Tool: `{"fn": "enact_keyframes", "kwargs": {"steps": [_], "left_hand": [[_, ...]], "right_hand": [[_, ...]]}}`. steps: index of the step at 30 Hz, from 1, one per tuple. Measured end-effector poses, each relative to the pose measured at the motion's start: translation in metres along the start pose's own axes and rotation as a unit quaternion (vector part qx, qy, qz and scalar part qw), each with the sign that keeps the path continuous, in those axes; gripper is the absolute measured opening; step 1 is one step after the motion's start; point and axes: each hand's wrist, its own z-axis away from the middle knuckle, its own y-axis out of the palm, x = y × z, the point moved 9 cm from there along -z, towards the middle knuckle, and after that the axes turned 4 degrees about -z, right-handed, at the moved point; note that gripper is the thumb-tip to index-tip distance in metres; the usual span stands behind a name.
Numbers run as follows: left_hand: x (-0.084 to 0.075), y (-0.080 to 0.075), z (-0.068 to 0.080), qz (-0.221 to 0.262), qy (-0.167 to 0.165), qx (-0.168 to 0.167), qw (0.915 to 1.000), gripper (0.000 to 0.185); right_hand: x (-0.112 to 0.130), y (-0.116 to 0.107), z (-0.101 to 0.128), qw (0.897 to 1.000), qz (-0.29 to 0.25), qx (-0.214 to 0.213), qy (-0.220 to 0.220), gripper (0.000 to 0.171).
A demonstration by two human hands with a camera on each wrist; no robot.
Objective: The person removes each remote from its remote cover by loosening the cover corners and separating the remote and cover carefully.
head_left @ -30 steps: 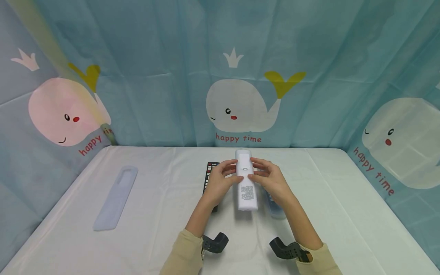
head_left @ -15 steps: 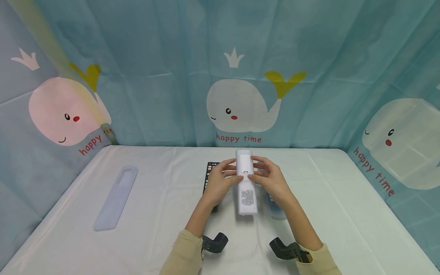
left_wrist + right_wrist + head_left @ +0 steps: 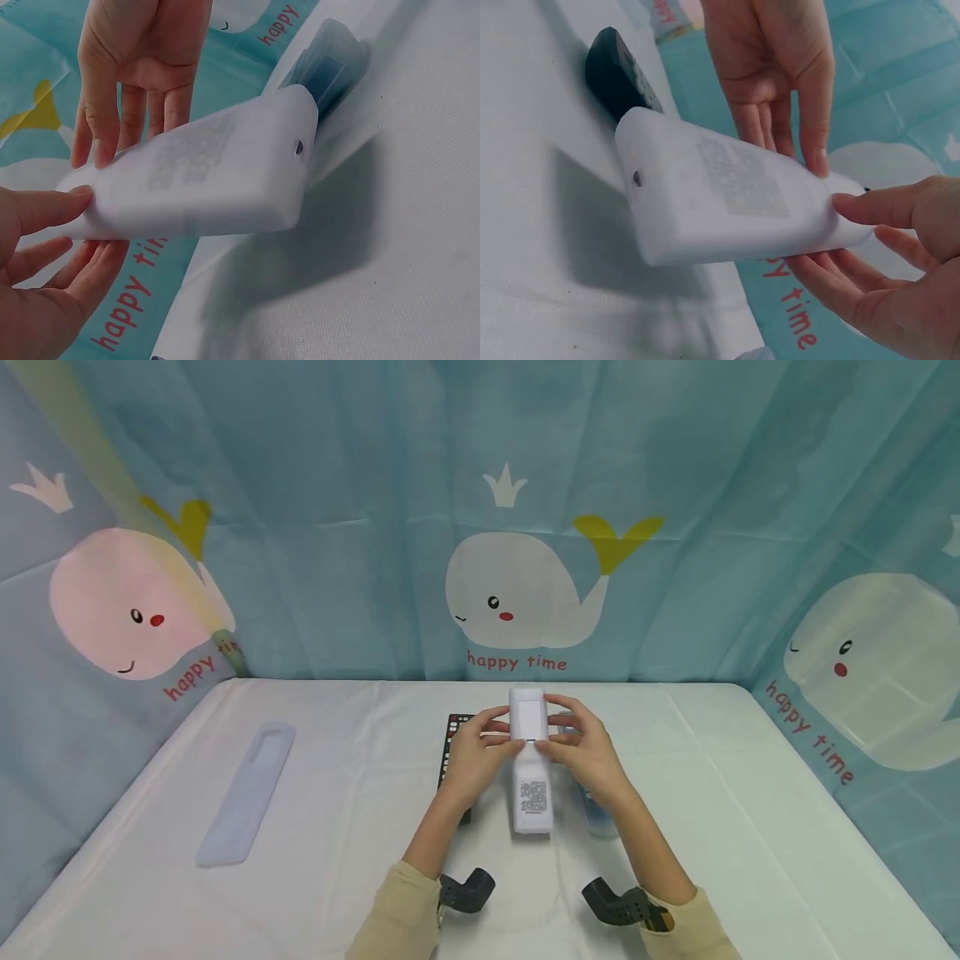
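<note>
A white remote (image 3: 529, 768) is held just above the table, back side up, with its printed label and battery cover showing. My left hand (image 3: 476, 752) grips its left side, thumb on top and fingers beneath. My right hand (image 3: 581, 747) grips the right side the same way. Both thumbs meet at the near edge of the battery cover (image 3: 527, 718). In the left wrist view the remote (image 3: 202, 176) tilts between my left hand (image 3: 41, 255) and right hand (image 3: 131, 67). The right wrist view shows the remote (image 3: 727, 195) pinched by my right hand (image 3: 885, 255).
A black remote (image 3: 450, 752) lies on the white tablecloth (image 3: 337, 860) under my left hand. A blue-tinted remote (image 3: 597, 810) lies under my right forearm. A pale silicone sleeve (image 3: 246, 793) rests far left. Whale-print curtains (image 3: 525, 527) close off the back and sides.
Both hands have slid slightly toward the remote's far end, and the thumbs have closed together at the battery cover's edge. The remote stays in the same grip.
</note>
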Motion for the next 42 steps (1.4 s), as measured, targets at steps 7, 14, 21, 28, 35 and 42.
{"fn": "enact_keyframes", "kwargs": {"steps": [7,14,21,28,35,42], "left_hand": [[-0.002,-0.001,0.000,-0.007,0.005,-0.007,0.9999,0.050],[-0.005,0.000,0.000,-0.017,0.022,-0.014,0.9995,0.047],[-0.009,-0.003,0.002,-0.016,0.029,-0.033,0.9989,0.044],[-0.018,-0.005,0.004,-0.009,0.030,-0.048,0.9983,0.038],[-0.024,-0.008,0.006,0.018,0.034,-0.068,0.9969,0.033],[-0.029,-0.011,0.007,0.034,0.042,-0.082,0.9951,0.030]], "right_hand": [[0.001,-0.001,-0.003,1.000,-0.008,-0.011,-0.005,0.066],[0.003,-0.003,-0.005,1.000,-0.004,-0.029,-0.004,0.060],[0.009,-0.003,-0.007,0.999,-0.003,-0.050,-0.021,0.054],[0.020,-0.005,-0.001,0.996,-0.019,-0.072,-0.047,0.042],[0.026,-0.001,0.002,0.997,-0.021,-0.059,-0.053,0.043],[0.030,0.003,0.005,0.997,-0.013,-0.049,-0.066,0.038]]}}
